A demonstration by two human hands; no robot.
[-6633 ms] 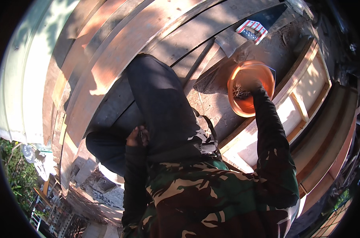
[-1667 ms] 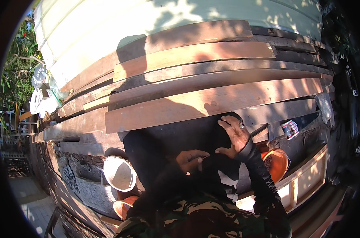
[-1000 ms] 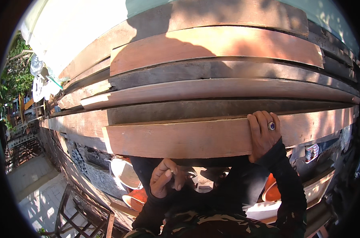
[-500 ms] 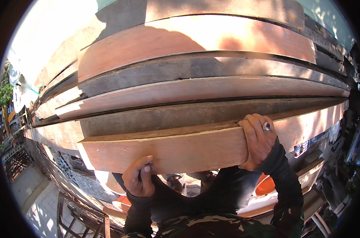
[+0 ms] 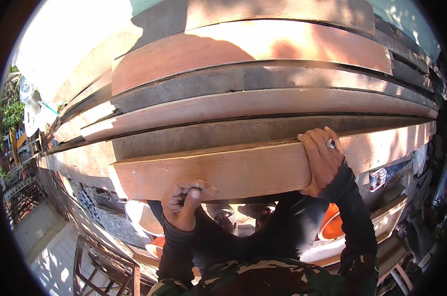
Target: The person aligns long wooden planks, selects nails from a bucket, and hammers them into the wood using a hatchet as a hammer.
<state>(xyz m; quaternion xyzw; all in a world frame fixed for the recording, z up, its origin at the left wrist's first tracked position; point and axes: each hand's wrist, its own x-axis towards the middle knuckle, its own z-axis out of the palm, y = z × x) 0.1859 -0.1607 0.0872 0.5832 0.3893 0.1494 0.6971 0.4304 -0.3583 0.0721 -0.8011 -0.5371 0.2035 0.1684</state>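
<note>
A reddish-brown wooden plank lies across in front of my body, its broad face toward me and its pale cut edge at the top. My right hand, with a blue-stoned ring on a finger, is wrapped over the plank's right end, fingers on the upper edge and thumb side below. Before the plank's lower left face is my left hand, thumb and forefinger pinched together. A tiny light-tipped thing pokes out of that pinch, too small to name.
Several long planks lie side by side on the bench beyond. An orange bucket stands low at the right. At the lower left is a rusty metal frame over paving. My feet show below the plank.
My left hand has turned and shifted right along the plank, and the tiny thing in its pinch now shows. The right hand keeps its hold, while the whole view has shifted slightly.
</note>
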